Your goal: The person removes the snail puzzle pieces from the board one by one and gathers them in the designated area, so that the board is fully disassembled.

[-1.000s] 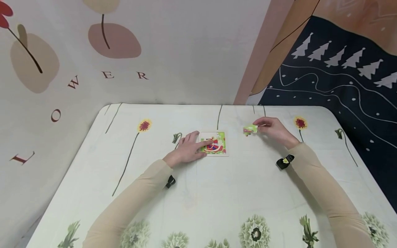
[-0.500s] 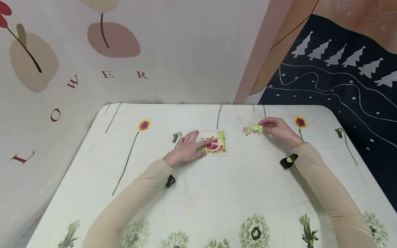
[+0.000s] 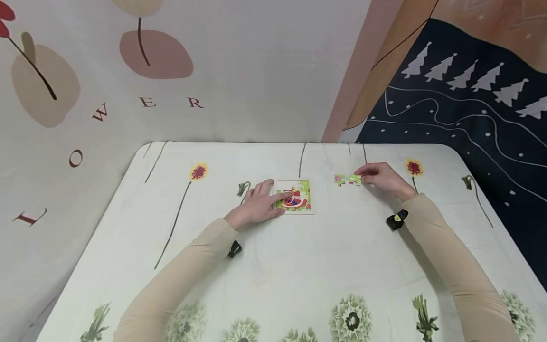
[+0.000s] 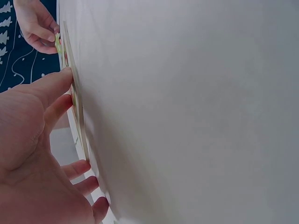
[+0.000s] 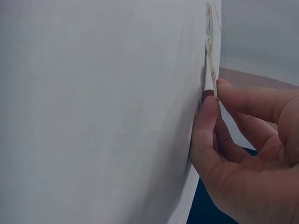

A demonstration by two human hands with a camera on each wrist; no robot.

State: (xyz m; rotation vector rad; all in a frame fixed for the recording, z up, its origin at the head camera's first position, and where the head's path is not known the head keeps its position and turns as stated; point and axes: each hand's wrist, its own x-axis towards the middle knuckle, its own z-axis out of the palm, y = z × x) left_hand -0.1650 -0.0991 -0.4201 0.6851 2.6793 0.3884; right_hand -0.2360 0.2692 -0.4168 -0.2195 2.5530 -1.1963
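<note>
On the pale backdrop (image 3: 256,71) I can read the red letters L, O, W, E and R; the yellow mark on the right wrist's black device (image 3: 393,223) is too small to make out. Below, a lightly creased white cloth (image 3: 307,266) printed with flowers carries a thin, square puzzle board (image 3: 313,197) with a pale edge. The left hand (image 3: 258,204) lies on the board's left side, fingers spread, forefinger across the picture. To the right, the right hand (image 3: 379,177) pinches a knobbed green jigsaw piece (image 3: 353,180) just beside a second piece (image 3: 339,180) bearing a pink flower. Against a second ago, I see the pinched piece shifted rightward, uncovering the second piece; the left hand has stayed put.
</note>
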